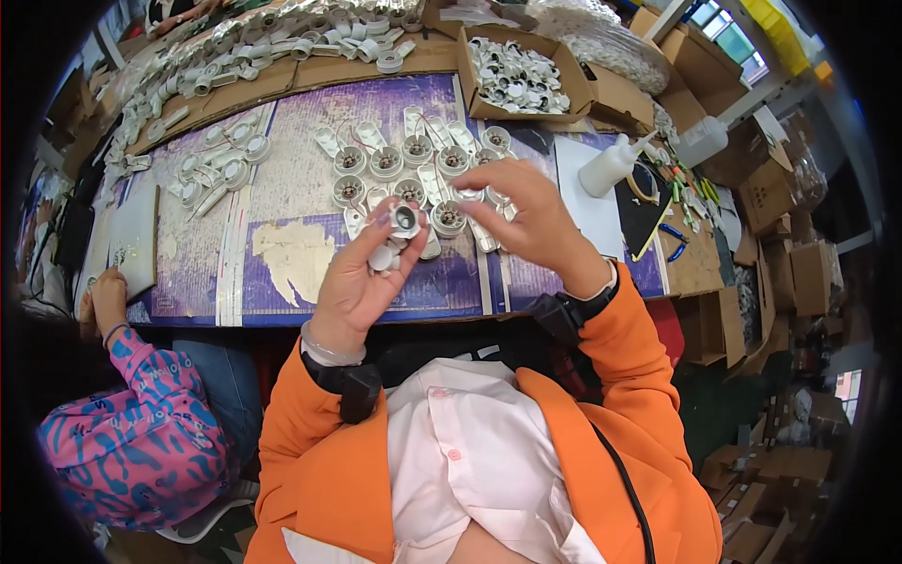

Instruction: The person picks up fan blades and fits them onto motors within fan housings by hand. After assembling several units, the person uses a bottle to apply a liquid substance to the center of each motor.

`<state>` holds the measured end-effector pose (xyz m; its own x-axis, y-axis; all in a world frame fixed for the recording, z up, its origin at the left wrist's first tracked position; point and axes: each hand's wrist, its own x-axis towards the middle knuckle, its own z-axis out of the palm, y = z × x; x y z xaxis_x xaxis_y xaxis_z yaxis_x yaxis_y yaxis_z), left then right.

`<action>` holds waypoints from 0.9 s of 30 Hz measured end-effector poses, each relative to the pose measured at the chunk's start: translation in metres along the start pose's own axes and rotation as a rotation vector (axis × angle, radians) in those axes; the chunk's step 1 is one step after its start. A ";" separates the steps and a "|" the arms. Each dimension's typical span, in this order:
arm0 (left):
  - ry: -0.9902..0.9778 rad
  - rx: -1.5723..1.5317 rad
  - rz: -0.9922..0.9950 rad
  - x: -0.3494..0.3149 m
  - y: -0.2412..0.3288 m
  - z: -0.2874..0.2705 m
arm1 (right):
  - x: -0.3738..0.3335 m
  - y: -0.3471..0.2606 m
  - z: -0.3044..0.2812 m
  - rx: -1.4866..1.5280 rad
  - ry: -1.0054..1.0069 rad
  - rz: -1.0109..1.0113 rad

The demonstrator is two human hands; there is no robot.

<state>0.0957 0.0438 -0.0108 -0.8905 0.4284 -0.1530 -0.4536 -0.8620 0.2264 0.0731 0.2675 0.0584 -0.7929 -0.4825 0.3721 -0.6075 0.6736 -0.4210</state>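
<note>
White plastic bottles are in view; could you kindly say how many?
2: one nozzle-tipped white plastic bottle right of the bare right hand, and another white plastic bottle farther right and back. More may be hidden.

White parts [484, 240] half-hidden behind right grip [460, 195], boxed pieces [520, 80] too small to tell, far person [178, 18] cropped

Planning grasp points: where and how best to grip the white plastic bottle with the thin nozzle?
Likely around the broad, rounded body of the white plastic bottle, coming from the left over the flat white sheet; the bottle's thin nozzle slants rightward, offering little hold.
</note>
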 end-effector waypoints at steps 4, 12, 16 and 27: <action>-0.104 0.017 -0.082 0.003 -0.005 -0.002 | 0.012 -0.026 0.013 0.315 0.026 -0.204; -0.096 0.009 -0.101 -0.002 -0.007 0.005 | 0.008 -0.020 0.027 0.285 0.010 -0.123; -0.121 0.012 -0.133 -0.002 -0.006 0.007 | 0.002 -0.019 0.032 0.452 0.018 0.001; -0.083 0.030 -0.167 -0.001 -0.012 0.009 | -0.002 -0.020 0.044 1.290 0.070 0.307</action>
<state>0.1019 0.0557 -0.0041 -0.8023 0.5865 -0.1111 -0.5947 -0.7694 0.2332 0.0848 0.2308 0.0298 -0.9246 -0.3516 0.1464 -0.0453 -0.2801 -0.9589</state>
